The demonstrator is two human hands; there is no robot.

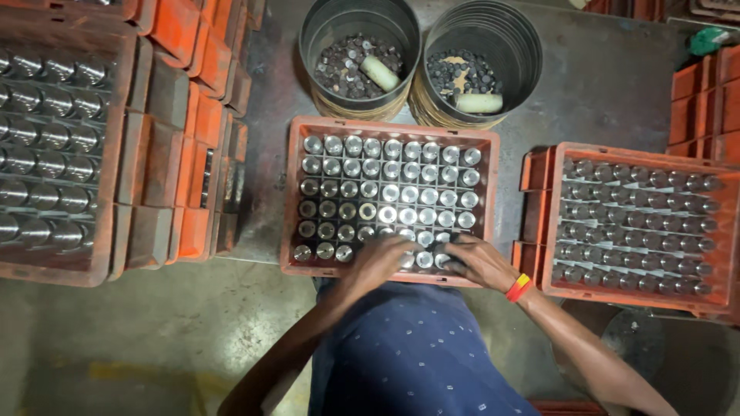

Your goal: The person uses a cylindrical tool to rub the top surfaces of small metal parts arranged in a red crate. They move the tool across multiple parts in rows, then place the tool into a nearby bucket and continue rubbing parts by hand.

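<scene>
An orange crate (293, 202) in front of me holds rows of upright shiny metal cylinders (389, 181). My left hand (378, 260) rests on the cylinders in the near row, fingers curled over them. My right hand (479, 260), with a red and yellow band at the wrist, touches cylinders at the near right corner of the same crate. Whether either hand grips a cylinder is hidden by the fingers.
Two round metal buckets (359, 23) (484, 31) of small dark parts stand behind the crate, each with a pale roller inside. A second crate (539, 223) of lying cylinders is at the right. Stacked orange crates (185, 131) and a full crate (54, 154) stand left.
</scene>
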